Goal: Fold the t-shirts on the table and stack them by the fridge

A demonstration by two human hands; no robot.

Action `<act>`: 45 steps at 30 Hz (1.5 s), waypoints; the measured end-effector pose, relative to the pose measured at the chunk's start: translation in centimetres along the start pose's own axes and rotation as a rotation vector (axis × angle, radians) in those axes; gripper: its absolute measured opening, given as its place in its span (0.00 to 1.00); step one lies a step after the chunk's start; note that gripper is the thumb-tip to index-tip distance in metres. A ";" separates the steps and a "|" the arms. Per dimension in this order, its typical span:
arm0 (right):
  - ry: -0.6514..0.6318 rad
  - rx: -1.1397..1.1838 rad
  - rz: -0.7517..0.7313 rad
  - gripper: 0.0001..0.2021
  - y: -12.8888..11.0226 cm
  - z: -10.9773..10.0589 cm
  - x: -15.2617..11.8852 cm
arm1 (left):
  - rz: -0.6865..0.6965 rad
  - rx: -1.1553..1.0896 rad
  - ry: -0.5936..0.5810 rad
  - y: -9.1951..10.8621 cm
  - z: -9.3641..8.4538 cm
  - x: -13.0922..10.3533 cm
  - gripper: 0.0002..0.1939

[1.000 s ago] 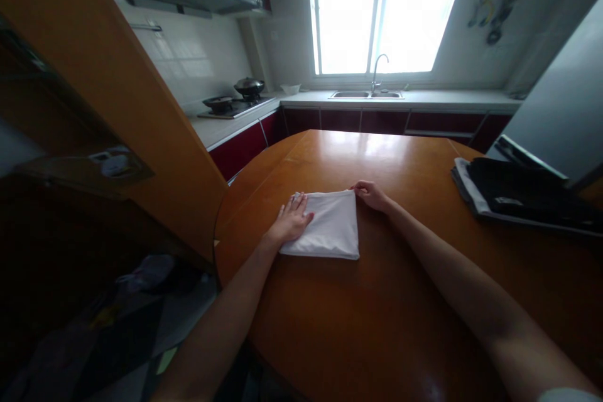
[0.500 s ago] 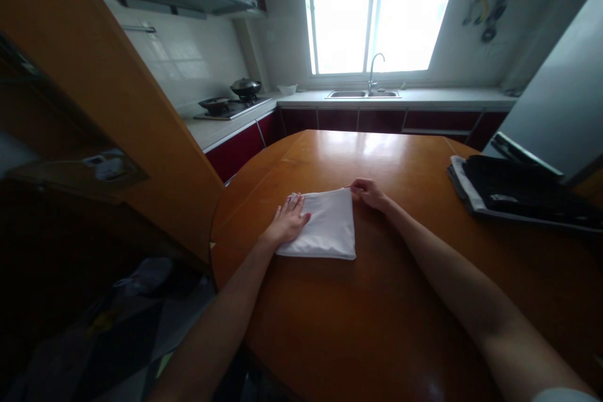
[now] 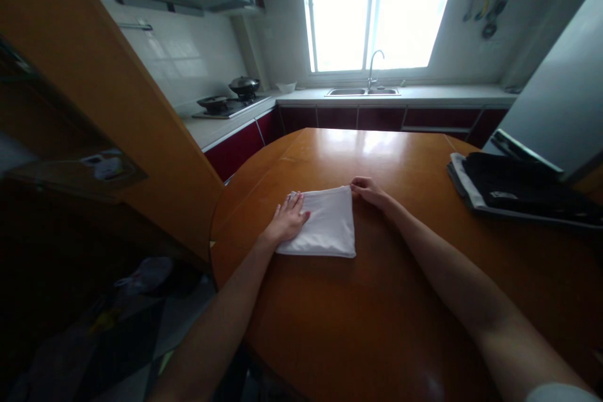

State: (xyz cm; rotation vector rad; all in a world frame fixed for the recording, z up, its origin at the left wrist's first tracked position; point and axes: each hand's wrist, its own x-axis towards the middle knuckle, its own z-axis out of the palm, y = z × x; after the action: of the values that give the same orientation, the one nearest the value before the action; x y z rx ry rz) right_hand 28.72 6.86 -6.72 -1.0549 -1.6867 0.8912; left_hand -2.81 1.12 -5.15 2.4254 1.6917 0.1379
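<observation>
A white cloth (image 3: 328,223), folded into a flat near-square, lies on the round wooden table (image 3: 377,320). My left hand (image 3: 288,220) rests flat on its left side with the fingers stretched out, covering part of that edge. At the far right corner, my right hand (image 3: 368,190) has its fingers closed together on the cloth's edge. Its fingertips are small in the view and partly hidden.
A stack of folded dark and white clothes (image 3: 513,185) lies at the table's right side. Beyond the table are a counter with a sink (image 3: 362,92) and a stove (image 3: 230,107) holding two pans. A wooden panel (image 3: 155,157) stands close on the left.
The fingers of my right hand have shifted slightly at the cloth's far right corner. My left hand and the cloth stay in place; the view has tilted a little.
</observation>
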 end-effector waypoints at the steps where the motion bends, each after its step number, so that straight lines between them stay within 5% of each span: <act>1: 0.003 -0.007 0.002 0.14 0.1 0.1 0.0 | 0.001 -0.004 0.004 0.0 0.0 0.0 0.37; 8: 0.021 -0.045 0.009 0.13 0.3 0.8 0.1 | 0.000 -0.005 0.012 -0.2 0.1 0.1 0.37; 20: -0.129 0.050 0.069 0.20 -2.0 -0.5 -1.0 | -0.010 -0.022 0.027 0.0 0.0 0.0 0.36; 32: -0.020 -0.001 0.027 0.12 0.0 0.9 -0.1 | -0.015 -0.036 0.024 0.0 0.1 0.0 0.36; 37: 0.152 -0.161 0.005 0.07 0.2 1.7 -0.3 | -0.006 -0.103 0.075 -0.5 0.4 0.3 0.36; 40: 0.242 -0.257 -0.026 0.12 -1.0 2.5 -0.8 | -0.006 -0.107 0.152 -1.0 0.7 0.9 0.33; 42: 0.196 -0.383 -0.103 0.18 -2.2 3.5 -1.5 | 0.024 -0.087 0.181 -1.3 0.9 1.1 0.32; 45: -0.038 -0.628 -0.195 0.22 -4.0 5.3 -3.0 | 0.043 -0.064 0.148 -1.4 1.0 1.0 0.34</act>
State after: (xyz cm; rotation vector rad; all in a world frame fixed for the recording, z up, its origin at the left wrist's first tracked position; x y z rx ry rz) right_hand 23.25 2.09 -5.74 -1.2472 -2.1227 0.2489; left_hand -3.54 2.46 -6.45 2.4596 1.6669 0.3801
